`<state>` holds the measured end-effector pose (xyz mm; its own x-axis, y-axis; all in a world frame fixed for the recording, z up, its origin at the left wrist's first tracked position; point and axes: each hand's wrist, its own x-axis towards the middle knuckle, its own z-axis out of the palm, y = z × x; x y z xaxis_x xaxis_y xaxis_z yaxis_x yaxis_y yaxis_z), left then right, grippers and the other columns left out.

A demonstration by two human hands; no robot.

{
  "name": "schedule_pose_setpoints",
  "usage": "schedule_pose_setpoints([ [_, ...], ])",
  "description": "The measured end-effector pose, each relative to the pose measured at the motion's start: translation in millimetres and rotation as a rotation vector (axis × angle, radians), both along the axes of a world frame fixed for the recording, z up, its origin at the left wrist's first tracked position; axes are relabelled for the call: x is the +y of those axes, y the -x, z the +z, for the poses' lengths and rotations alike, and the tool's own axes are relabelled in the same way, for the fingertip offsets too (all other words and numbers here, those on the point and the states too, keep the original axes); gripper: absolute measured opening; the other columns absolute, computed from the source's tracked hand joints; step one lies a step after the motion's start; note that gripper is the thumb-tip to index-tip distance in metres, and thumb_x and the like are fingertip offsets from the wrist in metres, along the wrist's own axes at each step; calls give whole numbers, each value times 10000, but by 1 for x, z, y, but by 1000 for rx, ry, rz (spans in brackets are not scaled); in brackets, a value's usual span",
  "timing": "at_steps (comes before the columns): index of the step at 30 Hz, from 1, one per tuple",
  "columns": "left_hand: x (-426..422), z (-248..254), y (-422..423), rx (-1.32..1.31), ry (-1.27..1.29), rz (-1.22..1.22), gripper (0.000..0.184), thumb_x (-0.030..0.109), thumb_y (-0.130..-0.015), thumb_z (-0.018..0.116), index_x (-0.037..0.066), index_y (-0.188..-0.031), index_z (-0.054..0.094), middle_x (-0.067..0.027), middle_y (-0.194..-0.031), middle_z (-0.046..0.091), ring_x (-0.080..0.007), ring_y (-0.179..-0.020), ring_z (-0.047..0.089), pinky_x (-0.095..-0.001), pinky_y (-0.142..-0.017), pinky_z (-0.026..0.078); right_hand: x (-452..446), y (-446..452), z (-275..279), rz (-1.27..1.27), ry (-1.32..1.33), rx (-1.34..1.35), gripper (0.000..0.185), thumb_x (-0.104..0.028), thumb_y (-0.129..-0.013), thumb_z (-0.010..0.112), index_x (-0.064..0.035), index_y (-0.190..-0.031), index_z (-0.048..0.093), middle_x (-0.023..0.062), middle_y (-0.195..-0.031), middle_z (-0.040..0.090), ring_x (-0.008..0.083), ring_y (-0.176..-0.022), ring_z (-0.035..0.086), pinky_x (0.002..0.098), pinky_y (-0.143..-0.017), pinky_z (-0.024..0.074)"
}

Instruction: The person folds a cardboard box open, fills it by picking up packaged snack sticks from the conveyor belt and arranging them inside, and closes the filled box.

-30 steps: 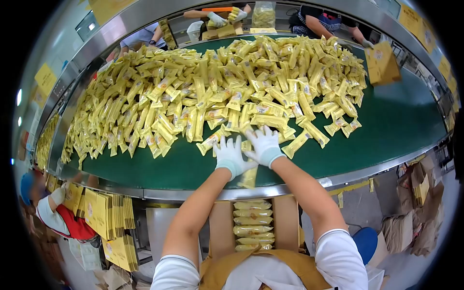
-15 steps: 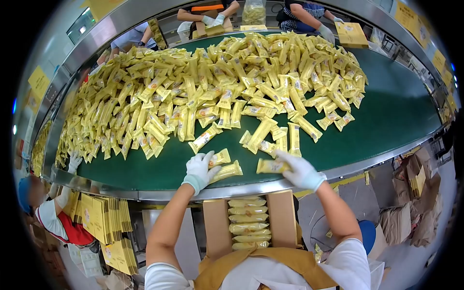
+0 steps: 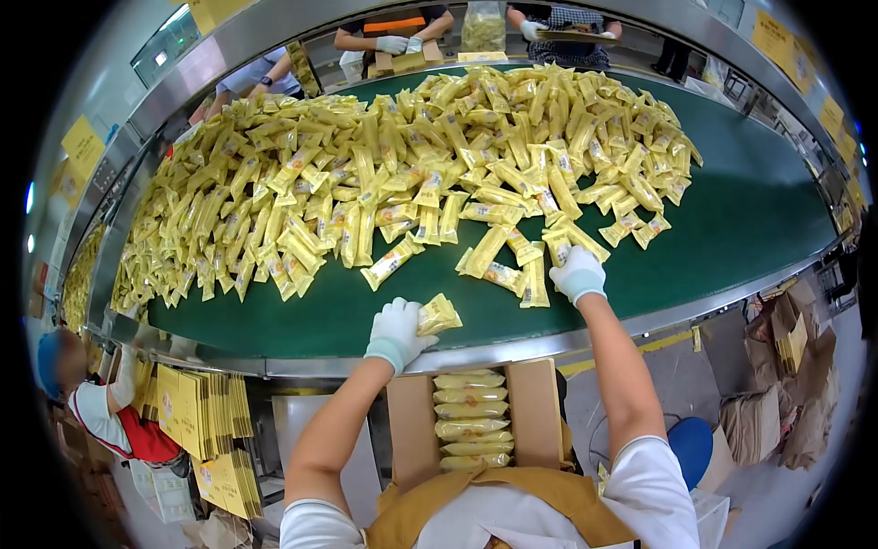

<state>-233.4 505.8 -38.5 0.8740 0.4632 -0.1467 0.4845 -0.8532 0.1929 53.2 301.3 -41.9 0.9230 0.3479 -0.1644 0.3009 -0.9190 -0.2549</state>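
Observation:
My left hand (image 3: 400, 334), in a white glove, is closed around yellow snack packets (image 3: 441, 314) near the belt's front edge. They lie close together, so I cannot tell how many there are. Farther forward, my gloved right hand (image 3: 578, 274) has its fingers around the near end of another yellow packet (image 3: 556, 242) at the pile's front. Just left of that hand lies a loose packet (image 3: 534, 284). Below the belt, in front of my body, an open cardboard box (image 3: 411, 430) holds a column of packets (image 3: 471, 410).
A big heap of yellow packets (image 3: 302, 183) covers much of the green conveyor belt (image 3: 732, 220). A metal rim (image 3: 320, 367) runs along its front. Folded yellow cartons (image 3: 197, 412) stand at the left beside a co-worker (image 3: 137, 412). Other people work across the belt.
My right hand has moved forward to the pile and no longer holds its earlier packet. My left hand has shifted right and down, its packets now closer together. A co-worker opposite has lifted a flat carton.

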Motion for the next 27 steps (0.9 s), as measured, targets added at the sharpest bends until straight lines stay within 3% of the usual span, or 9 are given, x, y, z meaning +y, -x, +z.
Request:
schedule_pose_setpoints([
  [3,9,-14,-2,-51,-8,-67,582,421,-713,852,65,-1122,641,-128,-1146,576,-332,-1046,581,-423,-908,506,7,14,27,20,-74,-48,499,-365,-754,728,-29,-1111,637,223,-1133,676,374,-1013,690,450,-891,558],
  [11,7,-3,1,-21,32,-10,511,345,-763,820,52,-1119,599,-160,-1134,627,-347,-1038,625,-434,-879,528,53,39,10,91,12,49,415,-236,-837,696,-59,-1172,527,196,-1108,700,367,-1028,698,458,-872,559],
  [15,21,8,16,-72,-11,167,380,299,-787,796,79,-997,567,-155,-946,674,-356,-890,685,-467,-785,554,17,27,7,300,75,-219,214,-133,-896,605,-100,-1101,554,135,-973,715,342,-918,723,475,-758,565],
  [17,38,-17,32,-57,-106,241,369,322,-813,778,93,-975,537,-140,-927,708,-367,-846,690,-467,-748,555,-15,18,-9,405,146,-416,244,-173,-910,614,-118,-1144,568,98,-889,681,307,-842,707,466,-777,548],
  [19,39,-21,44,-52,-123,186,423,341,-819,771,82,-1085,567,-142,-997,705,-348,-891,684,-441,-777,548,-46,22,-18,568,15,-650,273,-236,-932,609,-133,-1183,576,65,-860,650,271,-808,675,439,-826,521],
  [20,38,-24,48,-101,-153,128,489,363,-820,764,74,-1157,556,-144,-1063,683,-335,-941,667,-437,-811,530,-53,24,-19,604,107,-539,481,-385,-901,652,-131,-1298,554,97,-993,637,279,-941,634,430,-906,471],
  [23,24,-29,53,-196,-228,11,678,426,-835,729,59,-1356,498,-153,-1241,614,-304,-1085,611,-434,-904,472,-64,47,1,716,-52,-561,734,-534,-828,695,-104,-1391,504,139,-1138,595,304,-1078,578,431,-920,445],
  [24,19,-24,53,-188,-249,6,726,446,-848,709,60,-1411,461,-156,-1286,589,-300,-1128,587,-439,-928,449,-65,41,-10,678,-43,-491,974,-631,-757,719,-41,-1473,423,168,-1277,541,339,-1153,523,440,-958,417],
  [27,11,-33,58,-144,-370,-29,775,484,-883,645,61,-1487,405,-157,-1349,545,-301,-1198,542,-468,-967,403,-64,27,-10,629,-72,-387,1004,-600,-770,729,10,-1486,377,185,-1282,563,374,-1144,525,433,-983,415],
])
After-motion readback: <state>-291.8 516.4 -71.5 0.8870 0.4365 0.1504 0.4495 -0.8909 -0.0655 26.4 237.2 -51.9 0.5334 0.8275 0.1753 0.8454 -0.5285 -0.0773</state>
